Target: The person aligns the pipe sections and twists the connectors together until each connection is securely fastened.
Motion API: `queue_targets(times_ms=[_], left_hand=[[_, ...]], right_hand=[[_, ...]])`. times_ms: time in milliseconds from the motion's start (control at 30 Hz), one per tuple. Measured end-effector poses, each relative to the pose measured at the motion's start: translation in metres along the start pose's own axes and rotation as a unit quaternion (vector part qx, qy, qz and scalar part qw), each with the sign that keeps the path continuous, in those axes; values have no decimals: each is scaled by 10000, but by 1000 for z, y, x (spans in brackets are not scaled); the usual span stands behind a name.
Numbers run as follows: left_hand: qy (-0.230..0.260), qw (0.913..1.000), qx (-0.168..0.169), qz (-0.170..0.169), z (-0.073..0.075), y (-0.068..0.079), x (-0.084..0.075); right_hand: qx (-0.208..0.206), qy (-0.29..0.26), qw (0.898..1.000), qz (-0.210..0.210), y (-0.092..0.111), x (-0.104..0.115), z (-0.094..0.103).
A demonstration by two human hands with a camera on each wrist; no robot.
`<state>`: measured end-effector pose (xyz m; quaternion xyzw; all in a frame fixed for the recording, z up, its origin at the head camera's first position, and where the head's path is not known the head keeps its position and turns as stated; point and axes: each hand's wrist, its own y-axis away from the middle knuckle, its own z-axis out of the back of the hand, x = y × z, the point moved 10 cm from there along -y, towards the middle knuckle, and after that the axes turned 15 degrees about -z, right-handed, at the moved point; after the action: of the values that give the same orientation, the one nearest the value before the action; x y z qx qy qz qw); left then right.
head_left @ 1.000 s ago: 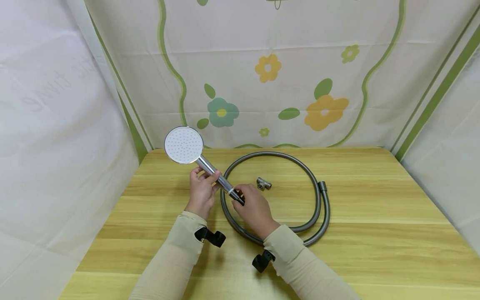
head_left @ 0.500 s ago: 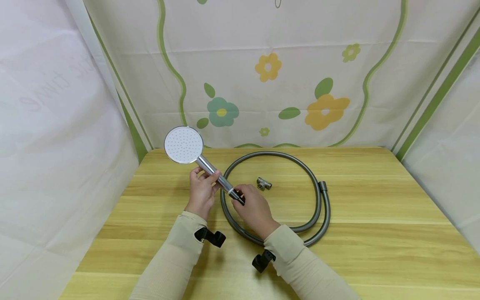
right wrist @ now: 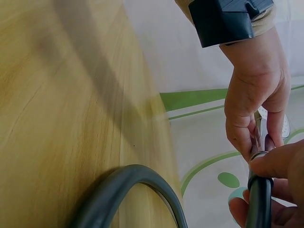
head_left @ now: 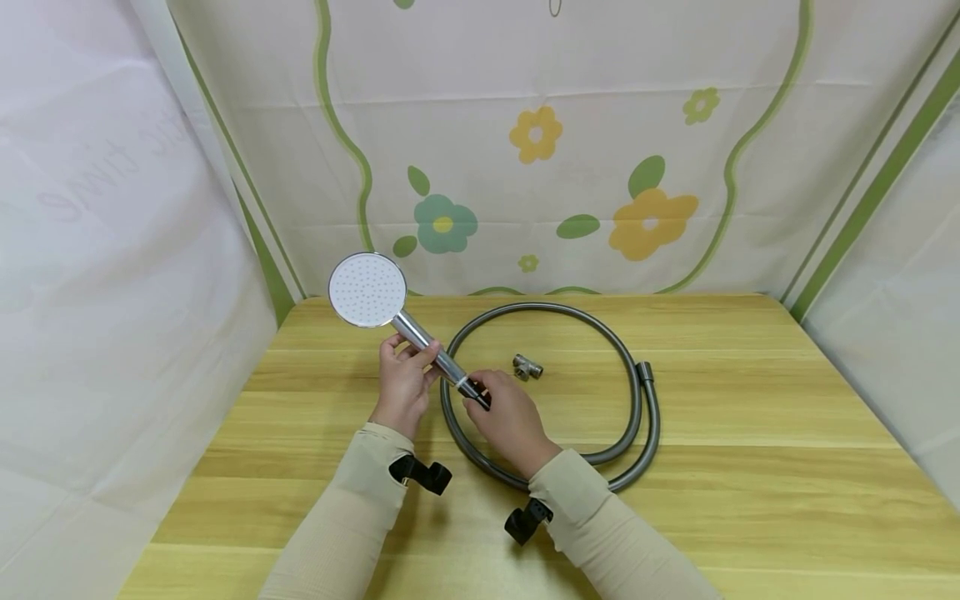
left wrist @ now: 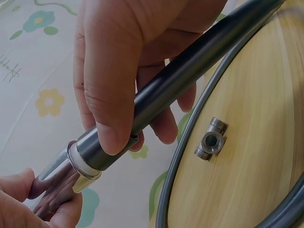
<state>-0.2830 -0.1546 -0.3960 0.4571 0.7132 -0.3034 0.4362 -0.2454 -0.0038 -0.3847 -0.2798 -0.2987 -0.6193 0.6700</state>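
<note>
A chrome hand shower (head_left: 367,289) with a round white spray face is held tilted above the table, its face up at the left. My left hand (head_left: 402,383) grips its chrome handle (head_left: 415,331). My right hand (head_left: 516,419) pinches the dark hose connector (left wrist: 95,148) at the handle's lower end, thumb on the collar. In the left wrist view, a white ring (left wrist: 80,160) shows between the connector and the handle. From the connector, the grey shower hose (head_left: 551,307) runs back under the right hand and lies in a loop on the table.
Inside the hose loop lies a small metal tee fitting (head_left: 528,367). The hose's other end nut (head_left: 645,372) lies on the right of the wooden table (head_left: 750,500). A flowered cloth (head_left: 480,158) hangs behind the table, with pale cloth at both sides.
My right hand shifts very slightly at the connector. The left hand, hand shower and tee fitting keep their places.
</note>
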Motion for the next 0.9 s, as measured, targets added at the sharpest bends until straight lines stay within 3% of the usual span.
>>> queue_targets(times_ms=[900], left_hand=[[-22, 10000, 30, 77, 0, 1, 0]], right_hand=[[192, -63, 9998, 54, 2, 2, -1]])
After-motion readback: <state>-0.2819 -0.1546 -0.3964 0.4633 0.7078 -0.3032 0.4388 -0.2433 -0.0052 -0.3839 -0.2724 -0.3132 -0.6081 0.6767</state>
